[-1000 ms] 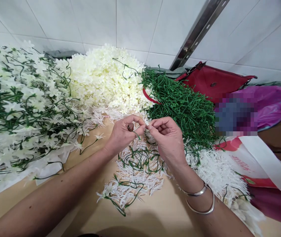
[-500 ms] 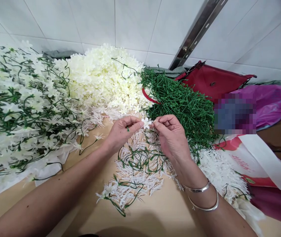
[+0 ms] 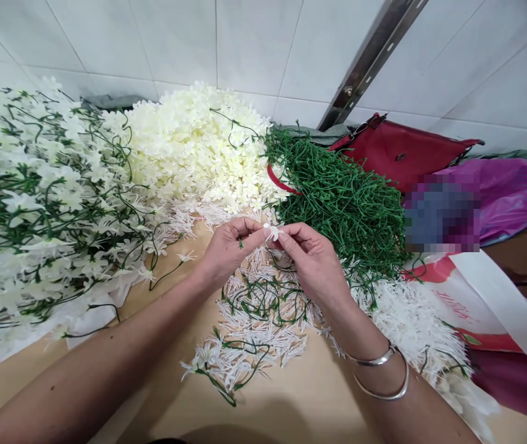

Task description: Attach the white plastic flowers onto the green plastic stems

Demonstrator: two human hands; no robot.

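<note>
A small white artificial flower [image 3: 273,232] is held up between my two hands, over the middle of the table. My left hand [image 3: 233,250] pinches its left side between thumb and forefinger, and a bit of green stem pokes out by the thumb. The fingertips of my right hand [image 3: 314,256] are closed on the flower's right side; whether they also grip a tiny part is hidden. Below the hands lie loose white stamens [image 3: 284,348] and several curled green stems [image 3: 263,296].
Stemmed white flowers [image 3: 50,197] are heaped at left, cream blossoms [image 3: 199,148] at the back. Behind my right hand is a pile of green stems [image 3: 337,191]. A red bag [image 3: 397,151], a purple plastic bag [image 3: 518,191] and more white stamens [image 3: 411,314] lie at right.
My right hand has shifted slightly left, bringing its fingertips onto the flower. The flower has tipped, so its face shows less. My left hand has barely moved.
</note>
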